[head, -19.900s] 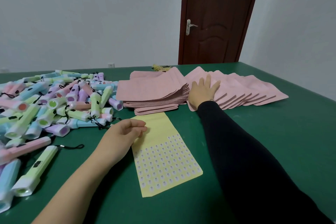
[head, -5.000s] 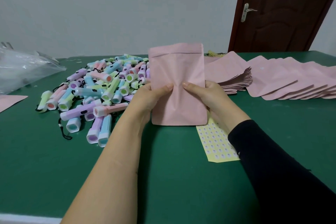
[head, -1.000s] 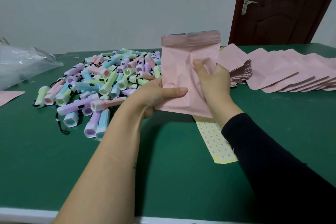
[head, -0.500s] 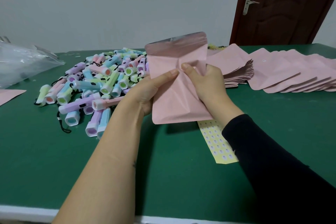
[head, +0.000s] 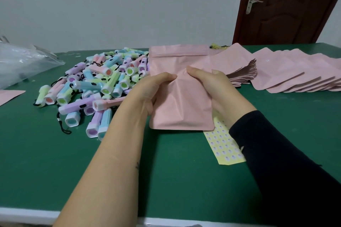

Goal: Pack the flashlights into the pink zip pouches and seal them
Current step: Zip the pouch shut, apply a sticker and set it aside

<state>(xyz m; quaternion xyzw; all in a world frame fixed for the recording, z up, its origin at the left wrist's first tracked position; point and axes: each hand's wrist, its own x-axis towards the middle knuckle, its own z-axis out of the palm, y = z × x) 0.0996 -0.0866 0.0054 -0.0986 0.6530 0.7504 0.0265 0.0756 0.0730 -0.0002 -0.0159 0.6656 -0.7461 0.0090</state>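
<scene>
- Holding one pink zip pouch [head: 181,97] upright over the green worktop [head: 166,171] - left hand [head: 153,88] gripping its left edge, right hand [head: 212,86] gripping its right edge, with both thumbs pressed into the creased front.
- Judging by the flat body and the zip strip on top: probably the opening step, nothing packed yet.
- Lying untouched just left of the pouch, the heap of pastel flashlights [head: 103,81]; stacked behind at the right, the spare pouches [head: 239,71].
- Needing next: pulling the mouth apart, freeing one hand for one flashlight, sliding it in - then pressing the zip closed.
</scene>
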